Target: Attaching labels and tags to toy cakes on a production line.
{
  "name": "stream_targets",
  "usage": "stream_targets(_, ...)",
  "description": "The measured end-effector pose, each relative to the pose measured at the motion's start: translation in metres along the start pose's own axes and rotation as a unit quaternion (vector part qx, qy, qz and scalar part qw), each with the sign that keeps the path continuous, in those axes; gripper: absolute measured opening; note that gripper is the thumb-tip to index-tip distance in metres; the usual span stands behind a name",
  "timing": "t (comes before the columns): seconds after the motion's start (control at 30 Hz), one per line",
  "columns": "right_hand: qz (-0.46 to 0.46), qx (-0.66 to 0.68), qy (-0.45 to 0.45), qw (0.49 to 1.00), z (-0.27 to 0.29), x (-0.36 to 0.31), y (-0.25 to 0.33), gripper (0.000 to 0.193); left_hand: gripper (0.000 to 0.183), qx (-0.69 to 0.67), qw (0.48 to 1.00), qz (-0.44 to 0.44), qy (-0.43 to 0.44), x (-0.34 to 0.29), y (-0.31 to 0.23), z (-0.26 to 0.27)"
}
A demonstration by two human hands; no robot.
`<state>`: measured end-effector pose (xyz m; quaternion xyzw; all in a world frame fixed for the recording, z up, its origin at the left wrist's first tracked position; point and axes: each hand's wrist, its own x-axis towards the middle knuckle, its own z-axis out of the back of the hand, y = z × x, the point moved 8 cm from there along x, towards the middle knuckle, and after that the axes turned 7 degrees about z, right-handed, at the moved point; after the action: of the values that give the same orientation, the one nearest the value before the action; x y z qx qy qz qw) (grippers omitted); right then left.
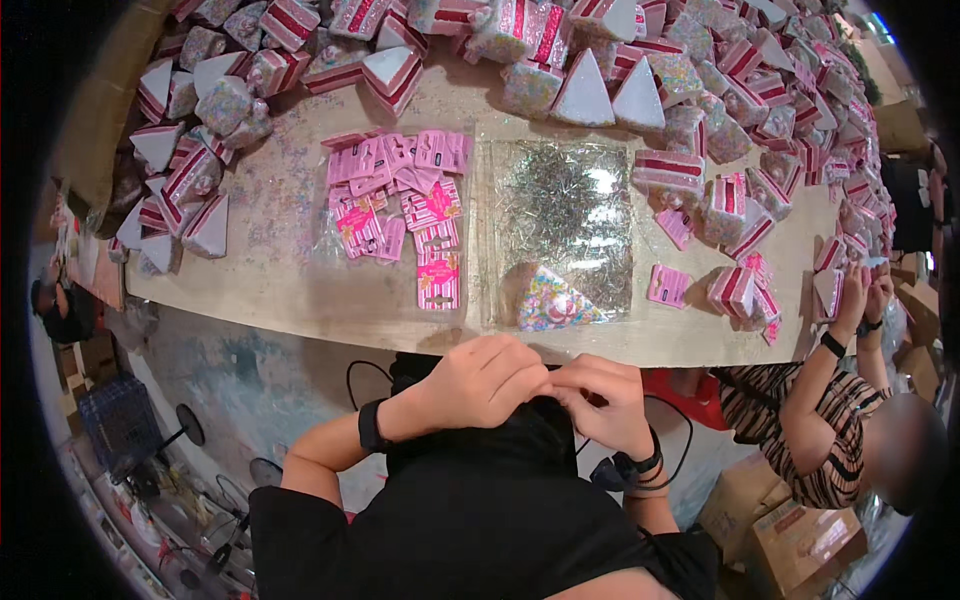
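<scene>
Just off the table's front edge, my left hand [487,380] and my right hand [606,402] meet with fingertips pinched together. Whatever lies between the fingers is too small or hidden to make out. Directly beyond them a decorative cake slice [555,302], covered in coloured sprinkles, rests at the near end of a clear flat bag [570,205] filled with shiny tinsel. To its left lies another clear bag with pink printed hang tags [432,210] spread over it.
Many fake cake slices [390,75] are heaped along the table's [270,290] far side and both ends. Loose pink tags [668,286] and a slice [733,292] lie right of the tinsel. A co-worker [800,430] handles a slice at the right; cardboard boxes [800,540] stand below.
</scene>
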<state>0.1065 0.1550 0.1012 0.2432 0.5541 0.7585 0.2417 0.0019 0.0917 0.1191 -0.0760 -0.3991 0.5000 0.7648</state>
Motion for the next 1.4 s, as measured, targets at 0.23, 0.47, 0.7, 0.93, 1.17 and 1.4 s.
stream_targets(0.23, 0.082, -0.07, -0.112, 0.988, 0.012, -0.002, 0.015, 0.021, 0.021, -0.138, 0.975, 0.174, -0.033, 0.009, 0.016, 0.002)
stream_targets(0.47, 0.24, -0.274, -0.08, 0.928, -0.005, -0.012, 0.03, 0.046, 0.007, -0.326, 0.866, 0.378, 0.019, -0.003, 0.033, -0.013)
stream_targets(0.7, 0.259, -0.273, -0.031, 0.926, -0.005, -0.013, 0.027, 0.043, 0.011, -0.437, 0.748, 0.497, 0.05, -0.012, 0.041, -0.024)
stream_targets(0.93, 0.122, -0.236, -0.183, 0.946, 0.025, 0.012, 0.003, 0.026, 0.048, 0.008, 0.993, 0.118, -0.027, 0.026, 0.04, 0.005)
stream_targets(1.17, 0.103, -0.22, -0.205, 0.948, 0.023, 0.014, -0.004, 0.015, 0.071, 0.09, 0.977, 0.161, 0.107, 0.027, 0.059, -0.014)
stream_targets(1.4, 0.07, -0.168, -0.222, 0.958, 0.024, 0.015, -0.01, 0.014, 0.065, 0.075, 0.985, 0.141, 0.065, 0.021, 0.061, -0.016)
